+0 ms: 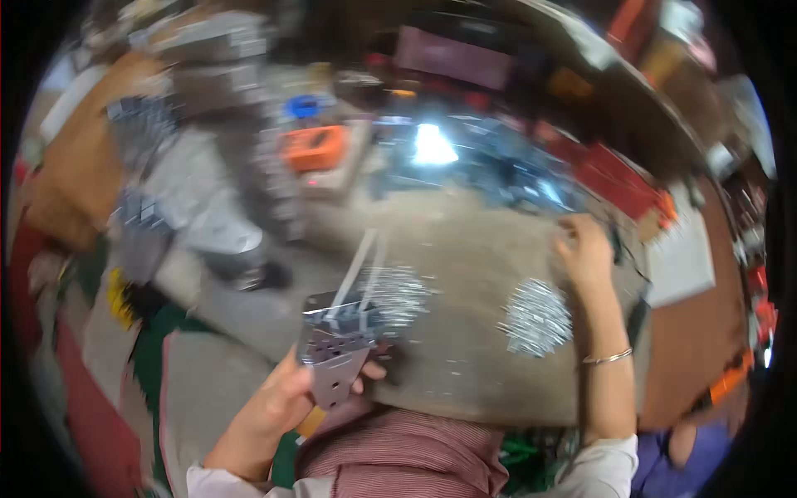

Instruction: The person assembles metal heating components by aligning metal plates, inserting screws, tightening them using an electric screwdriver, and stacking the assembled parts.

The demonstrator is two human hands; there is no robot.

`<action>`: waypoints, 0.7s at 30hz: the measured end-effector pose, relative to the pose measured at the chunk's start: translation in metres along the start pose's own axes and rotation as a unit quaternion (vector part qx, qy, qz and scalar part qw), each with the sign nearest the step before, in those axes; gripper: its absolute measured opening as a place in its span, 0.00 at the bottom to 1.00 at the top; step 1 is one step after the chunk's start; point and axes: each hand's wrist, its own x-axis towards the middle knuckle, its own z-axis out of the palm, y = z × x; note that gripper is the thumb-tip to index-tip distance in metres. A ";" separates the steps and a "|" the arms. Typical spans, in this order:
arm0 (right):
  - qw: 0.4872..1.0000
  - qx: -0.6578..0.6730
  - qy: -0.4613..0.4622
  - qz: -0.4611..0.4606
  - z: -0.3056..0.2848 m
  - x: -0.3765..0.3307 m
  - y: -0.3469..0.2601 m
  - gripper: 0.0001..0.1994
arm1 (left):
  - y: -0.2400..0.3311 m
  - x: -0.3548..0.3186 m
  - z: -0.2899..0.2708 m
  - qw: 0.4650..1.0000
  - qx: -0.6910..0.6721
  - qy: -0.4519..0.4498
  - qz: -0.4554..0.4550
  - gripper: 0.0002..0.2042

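Note:
My left hand (pixel 286 394) is closed around a grey metal bracket (pixel 336 369) with punched holes, held above my lap at the work surface's near left corner. Two pale, thin strips (pixel 357 270) stick up from the bracket's far end. My right hand (pixel 585 249) is over the right side of the work surface, its fingers bent and blurred; I cannot make out anything in them. Nearer than that hand lies a heap of small silvery pins (pixel 537 319). Another pile of similar pins (pixel 400 292) is just beyond the bracket, partly covered by it.
The greyish work surface (pixel 465 365) has shiny metal parts (pixel 490 153) at its far side under a bright light. An orange device (pixel 315 148) stands far left, near stacked metal pieces (pixel 203 199). A red box (pixel 614 178) is at the far right.

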 end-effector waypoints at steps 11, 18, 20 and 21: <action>0.997 0.033 0.032 -0.063 -0.076 0.063 0.049 0.06 | 0.033 -0.018 -0.153 0.546 0.463 0.549 0.432 0.32; 0.950 0.299 -0.024 -0.084 -0.112 -0.003 -0.016 0.16 | 0.039 0.006 -0.184 0.546 0.551 0.554 0.302 0.34; 0.940 0.312 -0.136 0.027 -0.124 -0.032 -0.036 0.21 | 0.037 0.000 -0.178 0.555 0.573 0.535 0.279 0.37; 0.940 0.312 -0.135 0.029 -0.124 -0.040 -0.038 0.21 | 0.036 -0.003 -0.175 0.556 0.574 0.532 0.279 0.37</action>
